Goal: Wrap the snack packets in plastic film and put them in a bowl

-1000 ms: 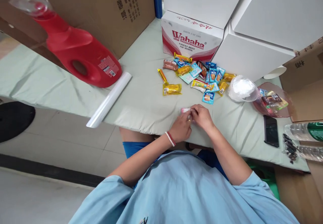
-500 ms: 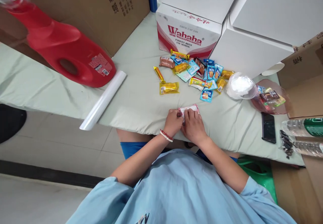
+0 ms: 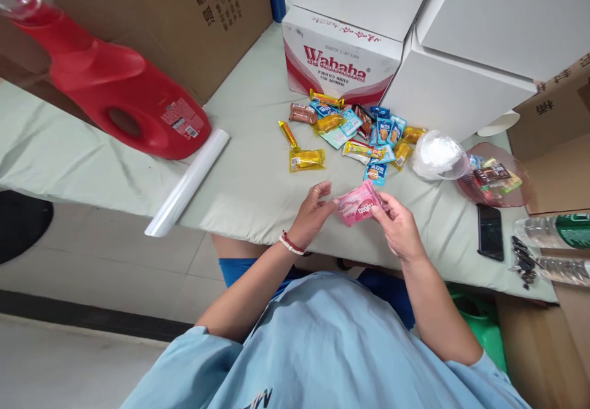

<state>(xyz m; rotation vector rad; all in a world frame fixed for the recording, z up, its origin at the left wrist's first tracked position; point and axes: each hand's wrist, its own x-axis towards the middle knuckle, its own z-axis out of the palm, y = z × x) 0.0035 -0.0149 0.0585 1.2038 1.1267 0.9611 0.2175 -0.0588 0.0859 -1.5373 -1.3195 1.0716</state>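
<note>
This is looking like a storage corner; whether it belongs to a shop, office or home is not showing. On the cloth-covered counter (image 3: 258, 194), a Wahaha carton (image 3: 341, 58) is standing: white boxes (image 3: 452, 101) are crowding its right, a brown carton (image 3: 157, 21) its left, wrapped snacks (image 3: 362, 150) are lying before it.

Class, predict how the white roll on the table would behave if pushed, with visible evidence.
The white roll would probably roll if pushed sideways, being cylindrical. Its glossy sheen suggests it may be slippery. Its near end appears to overhang the table, so a push that way might drop it.
</note>
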